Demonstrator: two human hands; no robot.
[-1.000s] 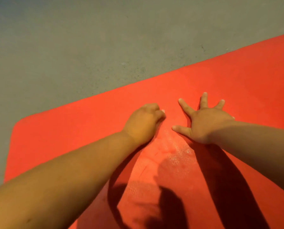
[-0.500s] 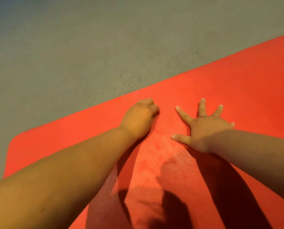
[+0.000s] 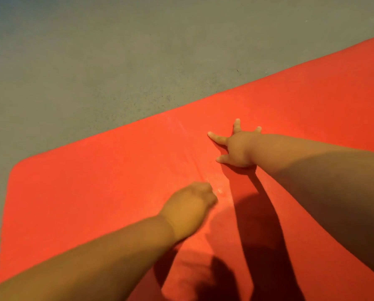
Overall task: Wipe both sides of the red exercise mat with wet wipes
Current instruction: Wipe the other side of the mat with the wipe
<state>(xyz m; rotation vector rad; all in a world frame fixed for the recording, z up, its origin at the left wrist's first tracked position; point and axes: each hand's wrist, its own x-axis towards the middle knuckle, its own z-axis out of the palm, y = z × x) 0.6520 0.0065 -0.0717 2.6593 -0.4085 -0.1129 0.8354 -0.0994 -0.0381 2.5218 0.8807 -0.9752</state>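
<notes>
The red exercise mat (image 3: 90, 183) lies flat on the floor and fills the lower part of the view, its rounded corner at the left. My left hand (image 3: 188, 209) is curled into a fist pressed on the mat near the middle. A small white bit of wet wipe (image 3: 219, 190) shows at its knuckles; the rest of the wipe is hidden under the fingers. My right hand (image 3: 238, 148) rests flat on the mat farther away, fingers spread wide. A faint damp streak runs on the mat between the two hands.
Bare grey concrete floor (image 3: 116, 61) lies beyond the mat's far edge and to its left. Dark shadows of my arms and head fall on the mat near the bottom.
My left hand has slid back toward me along the mat, away from the far edge, leaving a damp streak. My right hand stays planted with fingers spread.
</notes>
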